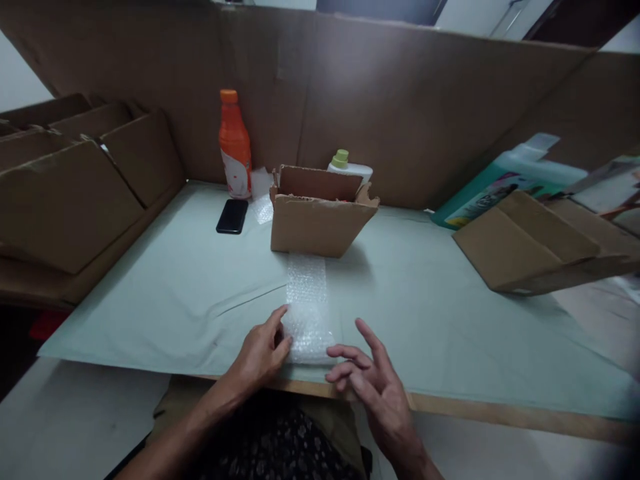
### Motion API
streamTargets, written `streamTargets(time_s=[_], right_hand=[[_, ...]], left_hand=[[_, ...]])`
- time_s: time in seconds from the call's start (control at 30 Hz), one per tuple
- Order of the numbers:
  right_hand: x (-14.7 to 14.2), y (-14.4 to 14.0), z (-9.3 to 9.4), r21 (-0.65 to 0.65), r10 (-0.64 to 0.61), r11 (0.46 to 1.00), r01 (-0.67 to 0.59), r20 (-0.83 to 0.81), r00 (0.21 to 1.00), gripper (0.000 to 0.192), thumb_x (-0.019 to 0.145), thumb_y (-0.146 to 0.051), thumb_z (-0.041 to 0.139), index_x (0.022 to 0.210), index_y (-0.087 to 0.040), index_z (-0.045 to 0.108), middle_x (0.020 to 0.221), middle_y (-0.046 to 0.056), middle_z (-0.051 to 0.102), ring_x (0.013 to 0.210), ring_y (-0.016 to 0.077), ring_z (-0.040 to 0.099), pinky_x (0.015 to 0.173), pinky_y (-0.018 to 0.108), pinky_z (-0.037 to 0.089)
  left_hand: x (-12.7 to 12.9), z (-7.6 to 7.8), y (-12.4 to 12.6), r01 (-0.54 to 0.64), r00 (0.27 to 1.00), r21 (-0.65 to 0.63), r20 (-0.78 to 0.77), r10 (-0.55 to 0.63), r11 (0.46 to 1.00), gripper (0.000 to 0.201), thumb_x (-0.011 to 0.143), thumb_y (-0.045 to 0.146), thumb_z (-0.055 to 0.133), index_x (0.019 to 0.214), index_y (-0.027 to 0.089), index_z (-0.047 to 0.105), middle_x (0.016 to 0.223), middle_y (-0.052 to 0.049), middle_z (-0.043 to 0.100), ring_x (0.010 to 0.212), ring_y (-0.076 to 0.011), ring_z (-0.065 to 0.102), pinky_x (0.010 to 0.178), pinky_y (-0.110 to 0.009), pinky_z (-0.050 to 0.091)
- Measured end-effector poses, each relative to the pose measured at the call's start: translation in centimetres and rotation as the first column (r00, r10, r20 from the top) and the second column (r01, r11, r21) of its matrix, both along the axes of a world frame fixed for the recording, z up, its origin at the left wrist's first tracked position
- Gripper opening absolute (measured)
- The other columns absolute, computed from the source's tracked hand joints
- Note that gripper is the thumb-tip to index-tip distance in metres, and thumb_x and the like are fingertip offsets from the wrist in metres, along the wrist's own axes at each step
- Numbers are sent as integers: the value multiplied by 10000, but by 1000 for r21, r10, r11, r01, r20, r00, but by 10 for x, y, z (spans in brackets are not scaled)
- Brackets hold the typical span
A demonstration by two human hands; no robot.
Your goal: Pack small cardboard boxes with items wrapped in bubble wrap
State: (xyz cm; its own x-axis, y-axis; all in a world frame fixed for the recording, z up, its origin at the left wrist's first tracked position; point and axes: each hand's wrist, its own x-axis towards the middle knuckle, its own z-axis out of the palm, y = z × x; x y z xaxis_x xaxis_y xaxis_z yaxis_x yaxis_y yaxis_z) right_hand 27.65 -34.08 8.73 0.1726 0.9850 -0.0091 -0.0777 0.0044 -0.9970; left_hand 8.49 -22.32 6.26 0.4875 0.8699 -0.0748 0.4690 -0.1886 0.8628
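A strip of bubble wrap point(306, 283) lies on the pale green cloth, running from the small open cardboard box point(310, 227) towards the table's front edge. Its near end looks folded or doubled. My left hand point(261, 347) rests at the strip's left edge, thumb and forefinger apart and touching it. On the other side, my right hand point(375, 380) hovers near the lower right corner with its fingers spread and nothing in them. Red bits show inside the box, but its contents are mostly hidden.
An orange bottle point(235, 147) and a black phone point(233, 217) are at the back left. Behind the box is a white bottle with a green cap point(341, 160). Cardboard boxes point(70, 200) line the left; a teal jug point(493, 183) and another box point(530, 240) are at right.
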Motion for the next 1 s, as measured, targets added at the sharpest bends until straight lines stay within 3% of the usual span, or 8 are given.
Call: streamTargets(time_s=[0.07,0.17,0.33,0.43,0.57,0.73,0.87,1.0], right_hand=[[7,-1,-3,88,-50,996,18,375,926,454,967,-329,580,1413,-305,495,1151,104,707,934,217,715,806,373,595],[9,1,-14,201,-91,974,-105,772,629,393,921,-206,600,1309,-261,600,1254,114,687,1171,277,638,956,471,560],[4,17,-34,221,-123,942,-251,927,354,434,886,-120,567,1310,-212,582,1351,131,645,1267,311,582,935,514,553],[6,26,-39,249,-153,932,-263,929,337,328,917,-63,512,1182,-212,635,1256,112,704,1192,282,636,895,476,559],[9,35,-32,268,-128,926,-265,884,450,288,953,-62,485,1150,-207,637,1084,77,761,1026,226,701,842,406,568],[11,42,-21,206,-78,969,-139,784,615,209,983,-193,519,1143,-233,647,1022,58,760,905,199,718,786,348,588],[16,34,-23,393,-281,913,-112,802,528,308,924,-151,603,1218,-240,615,1113,89,725,1032,238,681,863,409,557],[13,34,-30,288,-158,912,-293,903,399,358,910,-133,604,1252,-239,613,1234,101,702,1195,282,619,926,469,522]], left_hand=[[4,-9,11,20,998,64,-61,-16,998,615,851,220,525,1456,147,440,739,16,663,660,-164,608,677,-287,470],[5,-17,18,66,990,109,-133,-51,992,655,860,217,512,1499,169,375,771,11,697,676,-172,640,680,-288,481],[8,-19,16,83,968,227,-248,-25,970,679,869,194,514,1521,152,328,876,-36,723,756,-217,674,693,-330,514],[2,-14,10,39,984,405,-172,35,914,591,896,212,532,1471,169,403,1026,-96,691,897,-248,657,777,-381,540],[-12,-4,-8,162,985,476,-23,-172,864,614,900,260,617,1473,243,398,1252,-117,628,1134,-271,577,960,-441,500],[-10,-8,-18,103,994,365,-15,-104,925,475,930,156,508,1399,229,503,898,-55,668,809,-210,595,742,-356,518],[-4,-14,-9,2,997,400,-75,31,916,396,925,192,509,1316,180,570,806,-50,638,762,-215,587,712,-364,511],[-4,-17,-3,2,991,457,-119,59,889,370,928,190,519,1294,187,571,898,-73,654,839,-232,597,761,-392,521]])
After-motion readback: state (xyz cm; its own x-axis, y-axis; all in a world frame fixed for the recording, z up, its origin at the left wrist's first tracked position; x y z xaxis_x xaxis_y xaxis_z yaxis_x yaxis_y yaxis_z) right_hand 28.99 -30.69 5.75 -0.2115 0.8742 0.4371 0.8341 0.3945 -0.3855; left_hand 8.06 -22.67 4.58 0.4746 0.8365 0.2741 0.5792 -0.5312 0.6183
